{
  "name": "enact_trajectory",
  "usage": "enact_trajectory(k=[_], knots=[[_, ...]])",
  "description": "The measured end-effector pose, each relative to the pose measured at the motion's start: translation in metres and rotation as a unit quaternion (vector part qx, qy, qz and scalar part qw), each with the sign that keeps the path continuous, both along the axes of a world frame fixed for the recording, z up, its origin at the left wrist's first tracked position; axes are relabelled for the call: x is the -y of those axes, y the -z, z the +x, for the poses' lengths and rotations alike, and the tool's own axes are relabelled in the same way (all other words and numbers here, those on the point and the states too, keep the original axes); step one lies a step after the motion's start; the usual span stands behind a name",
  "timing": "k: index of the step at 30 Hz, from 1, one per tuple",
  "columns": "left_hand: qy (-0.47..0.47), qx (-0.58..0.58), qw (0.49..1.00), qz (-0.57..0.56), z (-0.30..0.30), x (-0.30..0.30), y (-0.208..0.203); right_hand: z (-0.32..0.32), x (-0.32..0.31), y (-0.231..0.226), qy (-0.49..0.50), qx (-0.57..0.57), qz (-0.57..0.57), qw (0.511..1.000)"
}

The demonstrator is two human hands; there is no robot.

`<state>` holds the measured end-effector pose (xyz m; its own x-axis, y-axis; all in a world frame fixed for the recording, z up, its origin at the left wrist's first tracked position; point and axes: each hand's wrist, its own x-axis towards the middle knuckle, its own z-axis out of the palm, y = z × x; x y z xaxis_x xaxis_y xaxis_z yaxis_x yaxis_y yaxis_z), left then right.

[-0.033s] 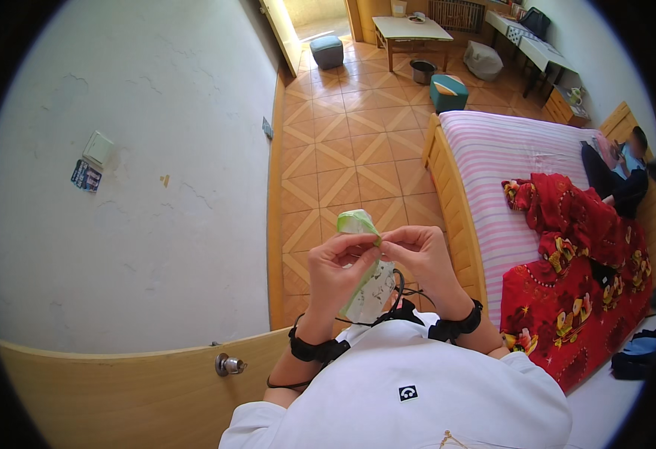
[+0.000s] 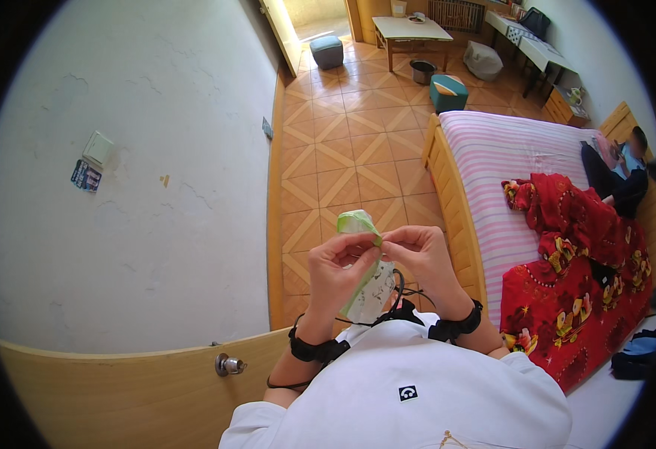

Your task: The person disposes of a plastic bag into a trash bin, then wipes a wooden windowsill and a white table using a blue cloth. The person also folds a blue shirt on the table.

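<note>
A thin, soft packet (image 2: 373,295), whitish and see-through with light green edges and dark printed marks, hangs in front of my chest. My left hand (image 2: 334,271) is closed on it, pinching its green edge between thumb and fingers. Right beside that pinch, my right hand (image 2: 426,260) has thumb and forefinger pressed together on the same edge, fingertips almost touching the left ones. The packet's upper end (image 2: 356,220) sticks up beyond my left fingers. Its middle is partly hidden behind my left hand. Black straps circle both wrists, and dark cords hang behind the packet.
A wooden door (image 2: 141,382) with a round knob (image 2: 229,364) is close at my left. To the right stands a bed (image 2: 485,179) with a red flowered blanket (image 2: 567,299); a person (image 2: 618,176) sits on it. Stools, a bucket (image 2: 422,72) and a low table (image 2: 412,30) stand farther off.
</note>
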<state>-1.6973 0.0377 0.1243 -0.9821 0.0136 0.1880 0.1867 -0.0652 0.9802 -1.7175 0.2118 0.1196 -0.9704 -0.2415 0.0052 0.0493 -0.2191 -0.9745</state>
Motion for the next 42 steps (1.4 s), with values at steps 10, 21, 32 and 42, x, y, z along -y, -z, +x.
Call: enact_trajectory(k=[10, 21, 32, 42], knots=[[-0.005, 0.056, 0.997, 0.053, 0.001, 0.006, 0.006, 0.011, 0.006, -0.003, 0.002, -0.156, 0.089, 0.984], [-0.018, 0.078, 0.993, 0.083, 0.007, 0.009, 0.000, 0.014, 0.008, -0.011, -0.004, -0.149, 0.104, 0.983], [-0.017, 0.059, 0.997, 0.054, 0.006, 0.001, 0.002, 0.014, 0.007, -0.013, 0.059, -0.134, 0.136, 0.980], [-0.024, 0.075, 0.996, 0.052, 0.005, -0.002, -0.002, 0.014, 0.006, -0.016, 0.065, -0.144, 0.140, 0.977]])
